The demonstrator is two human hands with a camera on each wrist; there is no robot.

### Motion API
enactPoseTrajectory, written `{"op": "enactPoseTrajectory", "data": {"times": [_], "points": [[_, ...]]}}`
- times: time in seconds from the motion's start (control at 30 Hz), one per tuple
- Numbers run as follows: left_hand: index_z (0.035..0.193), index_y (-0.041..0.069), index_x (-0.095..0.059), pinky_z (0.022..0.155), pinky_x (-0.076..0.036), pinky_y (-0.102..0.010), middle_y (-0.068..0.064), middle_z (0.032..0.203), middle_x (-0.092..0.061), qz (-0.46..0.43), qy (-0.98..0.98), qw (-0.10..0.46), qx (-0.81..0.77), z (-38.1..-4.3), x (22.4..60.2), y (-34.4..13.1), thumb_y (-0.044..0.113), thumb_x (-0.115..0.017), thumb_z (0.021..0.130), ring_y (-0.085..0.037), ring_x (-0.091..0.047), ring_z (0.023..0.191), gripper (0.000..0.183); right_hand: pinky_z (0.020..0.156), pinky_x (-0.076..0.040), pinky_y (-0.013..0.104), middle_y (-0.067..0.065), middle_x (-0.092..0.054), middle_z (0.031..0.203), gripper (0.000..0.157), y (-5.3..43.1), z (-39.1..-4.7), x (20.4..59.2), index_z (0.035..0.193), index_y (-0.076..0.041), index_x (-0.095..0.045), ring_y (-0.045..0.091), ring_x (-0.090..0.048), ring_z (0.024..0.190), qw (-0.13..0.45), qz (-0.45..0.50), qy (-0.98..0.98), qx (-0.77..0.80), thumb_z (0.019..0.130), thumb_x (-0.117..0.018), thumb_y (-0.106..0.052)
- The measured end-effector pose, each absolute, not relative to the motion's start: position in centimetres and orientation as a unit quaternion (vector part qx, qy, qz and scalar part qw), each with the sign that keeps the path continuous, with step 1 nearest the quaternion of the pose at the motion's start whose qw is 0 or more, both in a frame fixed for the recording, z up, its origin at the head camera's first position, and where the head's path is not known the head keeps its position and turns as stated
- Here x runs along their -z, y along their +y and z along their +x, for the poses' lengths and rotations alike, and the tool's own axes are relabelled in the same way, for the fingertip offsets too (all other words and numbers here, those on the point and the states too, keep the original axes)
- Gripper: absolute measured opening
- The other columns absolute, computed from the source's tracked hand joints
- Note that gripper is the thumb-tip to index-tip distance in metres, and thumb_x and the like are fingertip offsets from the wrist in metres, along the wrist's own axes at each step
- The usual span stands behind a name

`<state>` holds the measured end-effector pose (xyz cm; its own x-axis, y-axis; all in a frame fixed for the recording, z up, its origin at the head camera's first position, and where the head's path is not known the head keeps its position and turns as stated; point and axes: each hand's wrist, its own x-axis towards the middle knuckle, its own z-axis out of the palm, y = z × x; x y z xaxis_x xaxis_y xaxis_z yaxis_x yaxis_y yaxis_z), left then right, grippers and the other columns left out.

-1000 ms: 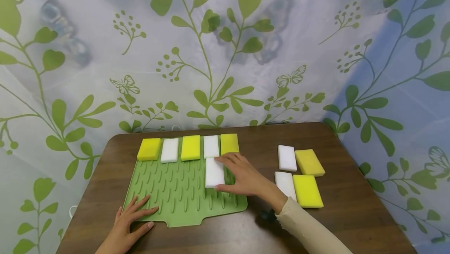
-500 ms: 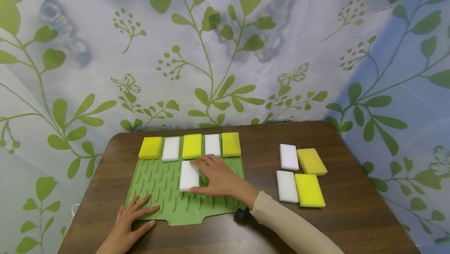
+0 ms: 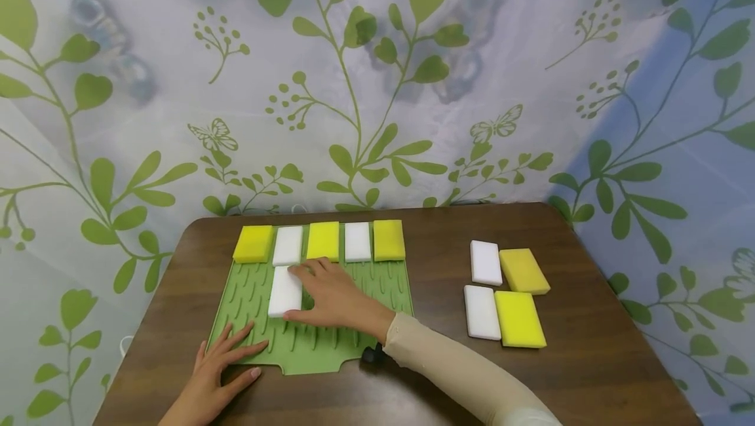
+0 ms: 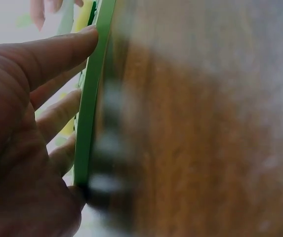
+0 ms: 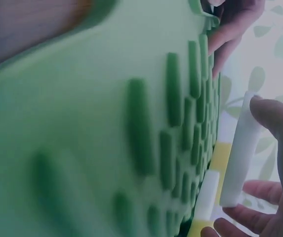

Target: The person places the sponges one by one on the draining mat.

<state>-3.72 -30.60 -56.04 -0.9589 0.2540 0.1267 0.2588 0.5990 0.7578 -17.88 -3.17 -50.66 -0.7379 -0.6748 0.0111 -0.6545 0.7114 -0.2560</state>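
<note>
Seemingly just above the green mat (image 3: 312, 355), a white sponge (image 3: 284, 293) pinched between the right hand's (image 3: 335, 296) fingers (image 3: 311, 272) and thumb (image 3: 299, 315).

Your right hand (image 3: 333, 296) hides part of the ridged green mat (image 3: 309, 359); your left wrist view blurs the wood-grain tabletop (image 4: 195, 148).

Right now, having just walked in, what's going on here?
A person's right hand holds a white rectangular sponge above a ribbed green mat; their left hand rests at its near left corner. Five yellow and white sponges alternate along the mat's far edge. Four more sponges, two white and two yellow, lie on the brown wood-grained table to the right.
</note>
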Motion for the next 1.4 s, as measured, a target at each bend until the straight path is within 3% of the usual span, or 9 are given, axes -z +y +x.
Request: {"op": "enactPoseTrajectory", "data": {"times": [0.07, 0.17, 0.27, 0.5, 0.63, 0.7, 0.77, 0.9, 1.4], "points": [[0.141, 0.029, -0.072, 0.109, 0.015, -0.095, -0.005, 0.171, -0.045, -0.141, -0.895, 0.001, 0.422, -3.6, 55.9, -30.5, 0.024, -0.081, 0.096, -0.045, -0.007, 0.169, 0.047, 0.126, -0.045, 0.044, 0.003, -0.043, 0.17, 0.093, -4.2, -17.9, 50.6, 0.17, -0.027, -0.032, 0.025, -0.046, 0.156, 0.038, -0.361, 0.925, 0.116, 0.099, -0.047, -0.084], [0.142, 0.028, -0.072, 0.108, 0.014, -0.096, -0.006, 0.171, -0.045, -0.143, -0.895, 0.003, 0.423, -3.6, 55.8, -30.3, 0.023, -0.082, 0.096, -0.057, -0.011, 0.164, 0.047, 0.127, -0.045, 0.041, 0.001, -0.044, 0.17, 0.093, -5.5, -17.9, 50.5, 0.171, -0.027, -0.032, 0.024, -0.046, 0.155, 0.036, -0.36, 0.926, 0.105, 0.099, -0.046, -0.084], [0.142, 0.029, -0.071, 0.108, 0.013, -0.097, -0.004, 0.171, -0.044, -0.143, -0.895, 0.002, 0.422, -3.5, 55.7, -30.1, 0.023, -0.081, 0.096, -0.04, -0.007, 0.169, 0.047, 0.126, -0.046, 0.04, -0.001, -0.044, 0.17, 0.093, -7.0, -17.8, 50.7, 0.171, -0.028, -0.031, 0.023, -0.047, 0.155, 0.033, -0.357, 0.929, 0.097, 0.098, -0.046, -0.085], [0.142, 0.029, -0.072, 0.109, 0.011, -0.097, -0.022, 0.166, -0.049, -0.147, -0.899, 0.014, 0.414, -3.4, 55.6, -30.2, 0.023, -0.082, 0.096, 0.001, -0.002, 0.164, 0.048, 0.12, -0.051, 0.036, -0.003, -0.047, 0.167, 0.092, -10.5, -17.5, 51.4, 0.169, -0.031, -0.034, 0.021, -0.051, 0.15, 0.018, -0.34, 0.936, 0.086, 0.097, -0.045, -0.087], [0.141, 0.029, -0.072, 0.109, 0.008, -0.097, -0.025, 0.164, -0.051, -0.147, -0.901, 0.021, 0.408, -3.4, 55.6, -30.2, 0.021, -0.082, 0.095, 0.006, -0.002, 0.162, 0.048, 0.119, -0.052, 0.037, -0.003, -0.049, 0.165, 0.088, -11.8, -17.5, 51.9, 0.166, -0.031, -0.037, 0.02, -0.052, 0.149, 0.009, -0.33, 0.94, 0.09, 0.097, -0.048, -0.085], [0.141, 0.03, -0.072, 0.109, 0.007, -0.097, -0.025, 0.164, -0.05, -0.143, -0.902, 0.016, 0.407, -3.4, 55.5, -30.2, 0.022, -0.082, 0.095, -0.006, -0.005, 0.166, 0.047, 0.12, -0.051, 0.039, -0.003, -0.05, 0.164, 0.087, -12.3, -17.5, 52.2, 0.165, -0.031, -0.038, 0.02, -0.052, 0.149, 0.008, -0.325, 0.941, 0.094, 0.097, -0.049, -0.084], [0.141, 0.03, -0.072, 0.109, 0.007, -0.097, -0.025, 0.165, -0.049, -0.137, -0.903, 0.006, 0.407, -3.4, 55.3, -30.2, 0.024, -0.082, 0.095, -0.029, -0.01, 0.17, 0.047, 0.119, -0.051, 0.039, -0.003, -0.051, 0.163, 0.086, -12.8, -17.6, 52.5, 0.165, -0.03, -0.039, 0.02, -0.053, 0.149, 0.007, -0.32, 0.943, 0.097, 0.098, -0.049, -0.083], [0.141, 0.032, -0.072, 0.11, 0.007, -0.097, -0.022, 0.168, -0.046, -0.12, -0.905, -0.021, 0.408, -3.4, 54.9, -30.1, 0.029, -0.081, 0.097, -0.07, -0.019, 0.156, 0.046, 0.115, -0.054, 0.038, -0.003, -0.053, 0.161, 0.085, -13.5, -17.8, 53.0, 0.161, -0.028, -0.043, 0.021, -0.056, 0.144, 0.001, -0.31, 0.946, 0.094, 0.097, -0.049, -0.084], [0.142, 0.032, -0.072, 0.109, 0.007, -0.097, -0.022, 0.169, -0.045, -0.112, -0.904, -0.035, 0.411, -3.4, 54.3, -30.0, 0.03, -0.079, 0.098, -0.073, -0.016, 0.154, 0.045, 0.11, -0.055, 0.038, -0.005, -0.055, 0.158, 0.085, -14.5, -18.3, 53.0, 0.158, -0.029, -0.047, 0.019, -0.06, 0.134, 0.001, -0.302, 0.948, 0.097, 0.094, -0.055, -0.085]]}}
